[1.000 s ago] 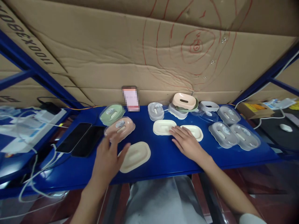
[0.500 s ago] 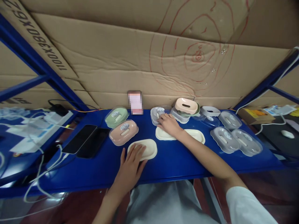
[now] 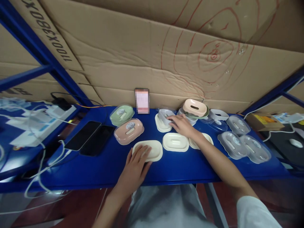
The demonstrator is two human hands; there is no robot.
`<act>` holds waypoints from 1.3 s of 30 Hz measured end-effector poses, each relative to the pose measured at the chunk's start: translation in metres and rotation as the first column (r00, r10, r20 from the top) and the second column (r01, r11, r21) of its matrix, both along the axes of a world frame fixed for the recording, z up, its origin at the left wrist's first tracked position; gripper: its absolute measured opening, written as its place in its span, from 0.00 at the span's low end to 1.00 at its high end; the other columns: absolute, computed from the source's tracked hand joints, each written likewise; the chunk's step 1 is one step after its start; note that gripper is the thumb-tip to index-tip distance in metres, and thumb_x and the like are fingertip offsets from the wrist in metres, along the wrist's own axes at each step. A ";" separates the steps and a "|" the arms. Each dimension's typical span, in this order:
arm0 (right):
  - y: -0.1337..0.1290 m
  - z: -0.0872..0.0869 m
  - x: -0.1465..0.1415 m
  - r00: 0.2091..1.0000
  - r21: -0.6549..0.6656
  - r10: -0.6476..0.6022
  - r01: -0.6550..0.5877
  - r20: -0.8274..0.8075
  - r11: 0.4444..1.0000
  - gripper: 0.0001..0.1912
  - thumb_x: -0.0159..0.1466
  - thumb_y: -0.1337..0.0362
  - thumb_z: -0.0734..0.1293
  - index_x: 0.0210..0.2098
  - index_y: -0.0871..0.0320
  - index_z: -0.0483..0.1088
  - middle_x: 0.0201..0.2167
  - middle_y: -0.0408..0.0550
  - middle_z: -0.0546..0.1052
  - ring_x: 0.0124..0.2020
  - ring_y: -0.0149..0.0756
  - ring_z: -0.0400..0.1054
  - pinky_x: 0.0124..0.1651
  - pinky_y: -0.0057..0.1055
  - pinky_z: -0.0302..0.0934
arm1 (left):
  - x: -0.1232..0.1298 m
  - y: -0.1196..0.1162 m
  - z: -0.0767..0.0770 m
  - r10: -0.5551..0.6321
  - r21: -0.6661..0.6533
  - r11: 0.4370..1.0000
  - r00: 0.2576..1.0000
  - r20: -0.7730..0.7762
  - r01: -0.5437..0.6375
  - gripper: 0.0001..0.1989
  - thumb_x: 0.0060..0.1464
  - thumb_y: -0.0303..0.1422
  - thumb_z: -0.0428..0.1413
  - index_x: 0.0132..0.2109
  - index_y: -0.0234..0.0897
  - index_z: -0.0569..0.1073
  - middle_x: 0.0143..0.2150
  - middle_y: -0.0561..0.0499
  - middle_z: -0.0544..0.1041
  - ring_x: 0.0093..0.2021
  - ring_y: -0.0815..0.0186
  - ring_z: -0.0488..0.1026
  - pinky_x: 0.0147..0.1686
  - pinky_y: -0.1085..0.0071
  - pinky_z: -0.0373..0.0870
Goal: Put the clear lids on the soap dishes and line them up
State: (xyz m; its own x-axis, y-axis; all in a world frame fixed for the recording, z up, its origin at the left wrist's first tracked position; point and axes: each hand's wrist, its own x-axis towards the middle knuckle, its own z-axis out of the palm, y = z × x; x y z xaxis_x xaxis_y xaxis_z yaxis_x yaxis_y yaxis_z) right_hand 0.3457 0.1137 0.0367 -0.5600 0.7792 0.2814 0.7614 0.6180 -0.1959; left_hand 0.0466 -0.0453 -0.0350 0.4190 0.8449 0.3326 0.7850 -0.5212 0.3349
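My left hand (image 3: 137,161) lies with fingers stretched over a cream oval soap dish base (image 3: 154,152) near the table's front. My right hand (image 3: 182,125) reaches to the back middle, its fingers closed on the edge of a grey soap dish tray (image 3: 165,116). That tray sits tilted over a cream base (image 3: 163,128), whose front rim shows. A clear lid (image 3: 172,110) lies just behind it. In front of my right hand is another cream base (image 3: 175,142), and a further cream base (image 3: 206,139) is partly covered by my right forearm.
Green (image 3: 122,115) and pink soap boxes (image 3: 129,131) stand left, beside two dark phones (image 3: 83,135). At right are several grey soap boxes (image 3: 233,144) and a stack topped by a peach tray (image 3: 194,107). A propped phone (image 3: 142,101) leans on the cardboard (image 3: 118,57).
My right hand has pulled the grey tray up and out of line with its cream base, baring the base's front. My left hand stays on its base. The view has shifted slightly.
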 end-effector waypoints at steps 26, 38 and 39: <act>-0.121 0.003 -0.025 0.927 -0.099 0.376 -0.373 0.003 0.922 0.24 0.75 0.56 0.69 0.68 0.55 0.70 0.66 0.55 0.76 0.71 0.46 0.65 0.76 0.54 0.56 | -0.003 -0.001 0.002 -0.006 0.203 0.979 0.999 0.039 -0.002 0.30 0.65 0.43 0.64 0.70 0.49 0.69 0.76 0.39 0.64 0.70 0.41 0.67 0.63 0.42 0.74; -0.111 -0.011 -0.033 0.862 -0.262 0.505 -0.495 -0.030 0.829 0.35 0.69 0.79 0.60 0.73 0.52 0.63 0.72 0.48 0.69 0.78 0.35 0.54 0.82 0.51 0.34 | -0.007 -0.005 -0.001 0.017 0.073 0.997 0.984 0.175 -0.030 0.36 0.66 0.46 0.62 0.75 0.49 0.61 0.75 0.36 0.62 0.70 0.43 0.67 0.64 0.44 0.73; -0.112 -0.013 -0.033 0.863 -0.262 0.504 -0.494 -0.032 0.829 0.35 0.70 0.79 0.60 0.74 0.53 0.63 0.72 0.49 0.69 0.77 0.36 0.55 0.82 0.51 0.34 | -0.007 -0.004 0.000 0.002 0.080 0.997 0.985 0.173 -0.016 0.35 0.66 0.45 0.63 0.74 0.49 0.62 0.76 0.36 0.61 0.71 0.43 0.67 0.64 0.45 0.73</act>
